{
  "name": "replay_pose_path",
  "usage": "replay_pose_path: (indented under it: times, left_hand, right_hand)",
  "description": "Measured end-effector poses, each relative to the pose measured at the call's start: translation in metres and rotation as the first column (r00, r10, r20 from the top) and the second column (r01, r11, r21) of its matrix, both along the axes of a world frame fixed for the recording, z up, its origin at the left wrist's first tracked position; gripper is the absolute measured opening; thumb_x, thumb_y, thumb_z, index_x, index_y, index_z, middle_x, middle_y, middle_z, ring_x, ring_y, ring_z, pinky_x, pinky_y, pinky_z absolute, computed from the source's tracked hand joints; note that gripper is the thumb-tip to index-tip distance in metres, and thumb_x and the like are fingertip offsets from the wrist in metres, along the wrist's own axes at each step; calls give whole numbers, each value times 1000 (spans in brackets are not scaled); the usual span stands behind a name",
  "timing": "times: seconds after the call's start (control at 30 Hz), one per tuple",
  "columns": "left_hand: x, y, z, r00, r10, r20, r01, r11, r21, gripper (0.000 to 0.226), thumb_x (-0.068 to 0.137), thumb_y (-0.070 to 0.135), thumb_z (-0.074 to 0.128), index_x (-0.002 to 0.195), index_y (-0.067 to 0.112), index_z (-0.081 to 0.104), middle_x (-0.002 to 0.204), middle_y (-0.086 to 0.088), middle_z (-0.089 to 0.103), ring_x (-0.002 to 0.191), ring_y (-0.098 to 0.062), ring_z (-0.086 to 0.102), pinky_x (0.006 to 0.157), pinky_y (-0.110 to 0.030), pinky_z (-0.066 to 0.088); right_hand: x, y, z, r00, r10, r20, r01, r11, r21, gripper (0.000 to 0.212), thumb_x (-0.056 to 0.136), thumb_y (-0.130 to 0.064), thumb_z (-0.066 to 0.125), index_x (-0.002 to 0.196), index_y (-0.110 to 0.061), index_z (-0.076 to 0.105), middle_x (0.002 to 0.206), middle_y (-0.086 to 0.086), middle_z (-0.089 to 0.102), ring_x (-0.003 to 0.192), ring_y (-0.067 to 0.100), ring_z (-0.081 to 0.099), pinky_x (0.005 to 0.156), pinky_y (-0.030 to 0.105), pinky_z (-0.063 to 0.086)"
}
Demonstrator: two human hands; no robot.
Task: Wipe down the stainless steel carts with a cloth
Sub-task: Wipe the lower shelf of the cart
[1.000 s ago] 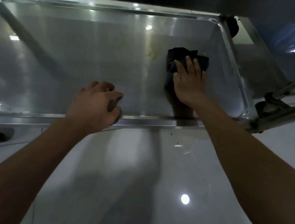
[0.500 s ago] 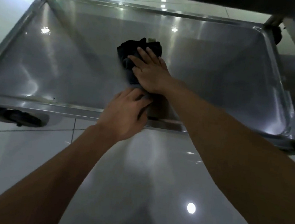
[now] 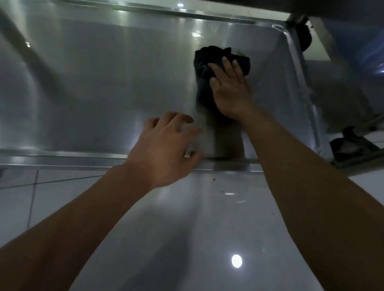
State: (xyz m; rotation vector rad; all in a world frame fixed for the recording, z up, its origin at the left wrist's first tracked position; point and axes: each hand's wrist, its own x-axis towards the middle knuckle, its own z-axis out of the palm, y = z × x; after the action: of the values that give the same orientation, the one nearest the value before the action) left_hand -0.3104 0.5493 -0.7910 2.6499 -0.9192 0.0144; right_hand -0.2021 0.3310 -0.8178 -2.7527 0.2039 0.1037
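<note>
Down low, the head view looks onto the bottom shelf [image 3: 94, 85] of a stainless steel cart, a shallow tray with a raised rim running along its near edge and curving up at the far right corner; ceiling lights glint off the metal in several small spots. A dark cloth [image 3: 207, 61] lies bunched on the shelf surface toward the right side, well inside the rim; the right hand [image 3: 232, 88] lies flat on top of it, fingers straight and close together, pressing the cloth against the steel rather than gripping it. Part of the cloth sticks out beyond the fingertips and to their left; a dim reflection of hand and forearm shows on the metal just below the wrist. The left hand [image 3: 167, 148] sits at the near rim of the shelf, left of the right forearm; its fingers are spread and loosely bent and hold nothing, the fingertips over the shelf surface and the thumb side near the rim (whether the palm actually touches the rim I cannot tell). Both forearms reach in from the bottom of the view, bare. Beyond the right rim a dark caster [image 3: 303, 38] shows at the far corner beside an upright post; another cart's frame and wheel [image 3: 351, 145] stand just to the right. Glossy white floor tiles [image 3: 178, 237] lie under the arms, with a bright round light reflection on them.
</note>
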Motion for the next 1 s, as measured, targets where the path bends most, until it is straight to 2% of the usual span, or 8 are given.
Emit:
replay_pose_path:
  times: [0.1, 0.2, 0.3, 0.53, 0.67, 0.8, 0.9, 1.0]
  left_hand:
    - [-8, -21, -2, 996, -89, -29, 91, 993, 76, 62, 76, 70, 56, 122, 30, 69, 130, -2, 58, 124, -30, 50, 99, -54, 42]
    - [-10, -27, -7, 996, -87, -1, 87, 990, 109, 56, 73, 66, 71, 115, 28, 72, 128, -4, 60, 123, -35, 50, 98, -61, 41]
    - [-12, -34, -12, 995, -84, 57, 80, 995, 62, 54, 71, 64, 67, 107, 24, 75, 122, -7, 63, 118, -38, 54, 96, -63, 43]
    - [-15, -48, -12, 999, -36, 25, 35, 999, 34, 47, 74, 59, 76, 108, 28, 72, 126, -2, 58, 126, -33, 47, 103, -60, 36]
    - [-16, -49, -12, 1000, -20, 16, 19, 997, 74, 42, 79, 64, 67, 109, 36, 65, 132, 4, 51, 132, -26, 39, 106, -61, 32]
    - [-18, -51, -12, 999, -32, 44, 26, 990, 136, 40, 84, 65, 60, 112, 37, 60, 135, 3, 48, 134, -26, 36, 105, -59, 32]
    - [-21, -51, -12, 998, -40, 49, 31, 984, 177, 44, 87, 63, 56, 121, 35, 56, 137, 2, 46, 135, -27, 35, 104, -61, 34]
    - [-23, -50, -7, 998, -60, -1, 59, 970, 234, 50, 90, 59, 55, 131, 32, 50, 144, -1, 41, 140, -29, 29, 107, -62, 32]
  right_hand:
    - [-11, -62, 3, 991, -131, -2, 131, 991, -31, 54, 102, -42, 21, 156, -38, 20, 167, -8, 0, 153, 15, -8, 121, 45, -4]
    - [-30, -115, 5, 970, -244, 3, 243, 967, -75, 52, 105, -40, 22, 156, -34, 20, 167, -4, 1, 153, 19, -5, 122, 48, 0]
    - [-54, -134, 3, 965, -260, 17, 261, 963, -68, 52, 105, -39, 22, 156, -33, 20, 167, -2, 2, 153, 20, -6, 121, 47, 0]
    - [-117, -120, 5, 960, -280, 24, 281, 955, -100, 53, 104, -37, 22, 156, -30, 19, 167, 4, 4, 153, 25, -4, 123, 48, 2]
    - [-158, -102, 6, 953, -304, -2, 297, 931, -213, 53, 106, -33, 23, 157, -24, 17, 166, 11, 7, 153, 30, 1, 123, 49, 8]
    - [-194, -79, 13, 947, -322, -10, 314, 928, -200, 56, 104, -42, 17, 157, -23, 20, 166, 9, 10, 153, 31, 5, 123, 53, 9]
    - [-219, -54, 17, 968, -250, 13, 244, 932, -269, 65, 100, -46, 0, 154, -25, 29, 164, 11, 18, 150, 34, 13, 120, 51, 16]
    - [-235, -37, 18, 961, -263, 84, 275, 941, -198, 52, 103, -51, 31, 146, -23, 42, 155, 13, 35, 142, 35, 27, 110, 52, 29]
